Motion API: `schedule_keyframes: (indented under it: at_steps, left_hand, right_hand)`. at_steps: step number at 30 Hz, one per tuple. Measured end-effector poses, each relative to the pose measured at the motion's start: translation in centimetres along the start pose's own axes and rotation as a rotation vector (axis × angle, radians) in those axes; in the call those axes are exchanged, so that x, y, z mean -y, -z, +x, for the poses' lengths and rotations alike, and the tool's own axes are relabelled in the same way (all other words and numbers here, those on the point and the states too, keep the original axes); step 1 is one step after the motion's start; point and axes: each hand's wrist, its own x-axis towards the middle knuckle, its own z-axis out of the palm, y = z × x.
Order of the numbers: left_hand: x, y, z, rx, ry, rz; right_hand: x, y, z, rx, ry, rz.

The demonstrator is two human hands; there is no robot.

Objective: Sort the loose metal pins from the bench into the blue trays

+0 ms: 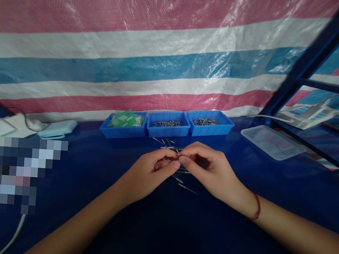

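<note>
My left hand (151,172) and my right hand (213,167) meet above the middle of the blue table, thumbs and index fingers pinched together. A small dark piece (180,156) shows between the fingertips, too small to name. Under and around the hands lie several loose blind rivets (187,188), thin silvery pins with thicker ends; the fingers hide part of this pile. A dark red cord bracelet (257,206) circles my right wrist.
Behind the hands stand three blue bins: one with green packets (126,120), two with metal rivets (169,124) and pins (206,122). A translucent lid (273,142) lies right. A light blue case (57,129) and white cable (15,232) are left. Striped sheeting (162,64) hangs behind.
</note>
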Motion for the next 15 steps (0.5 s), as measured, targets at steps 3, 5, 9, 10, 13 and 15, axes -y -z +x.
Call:
schedule_keyframes:
  at_steps: [3,5,9,10,13,15]
  left_hand:
    - [0.21,-0.09,0.02,0.001,0.004,-0.006]
    - [0.41,-0.14,0.03,0.012,0.001,0.007]
    - [0.77,-0.29,0.03,0.009,-0.032,0.028]
    - [0.81,-0.33,0.03,0.005,-0.034,0.029]
    - [0.8,-0.45,0.05,-0.013,-0.034,0.041]
    - [0.75,-0.49,0.08,-0.036,-0.04,0.052]
  right_hand:
    - [0.2,-0.07,0.1,0.001,0.004,0.01]
    - [0.33,-0.09,0.14,0.003,0.01,0.004]
    - [0.35,-0.01,0.07,0.007,0.027,-0.024]
    - [0.32,0.01,0.04,0.006,0.035,-0.029]
    - [0.3,0.05,-0.01,-0.004,0.058,-0.036]
    - [0.34,0.04,0.02,-0.012,0.063,-0.036]
